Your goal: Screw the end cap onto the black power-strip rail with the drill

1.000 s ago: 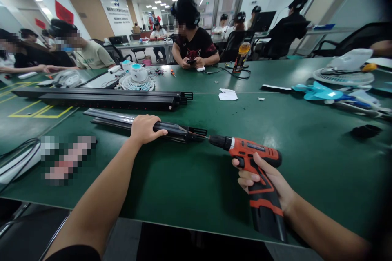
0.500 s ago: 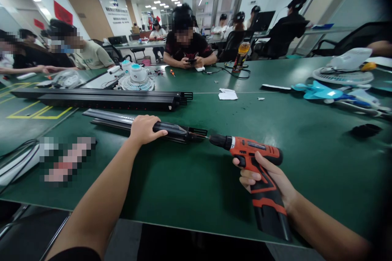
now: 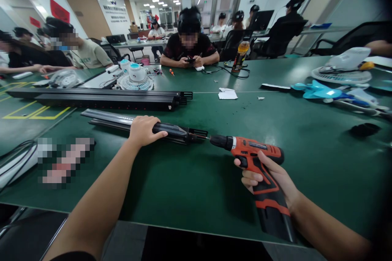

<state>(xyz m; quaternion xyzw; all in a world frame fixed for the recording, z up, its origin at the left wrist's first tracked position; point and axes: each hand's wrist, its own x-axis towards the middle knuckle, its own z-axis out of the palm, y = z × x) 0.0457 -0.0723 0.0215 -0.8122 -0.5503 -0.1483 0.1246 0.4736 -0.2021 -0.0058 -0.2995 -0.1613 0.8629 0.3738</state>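
My left hand point(image 3: 145, 131) is closed over a long black profile point(image 3: 175, 130) lying on the green table point(image 3: 183, 187), pressing it from above. A slotted black piece juts from the profile's right end. In my right hand point(image 3: 260, 175) is an orange and black cordless drill point(image 3: 257, 147), with the fingers wrapped around its grip and the index finger by the trigger. The drill points left. Its thin bit reaches the right end of the profile; whether the tip sits in a screw is too small to tell.
Behind the profile lie more long black profiles point(image 3: 107, 100). White fan parts point(image 3: 136, 79) stand farther back, with a bottle point(image 3: 241, 57) and a paper scrap point(image 3: 227, 94). Blue fan blades point(image 3: 318, 89) rest at right. Cables and a blurred-out item point(image 3: 69, 163) lie at left. A person point(image 3: 189, 40) sits opposite.
The drill and my right hand have shifted very slightly right and down. My left hand keeps its place on the profile. The person opposite has lowered the head a little.
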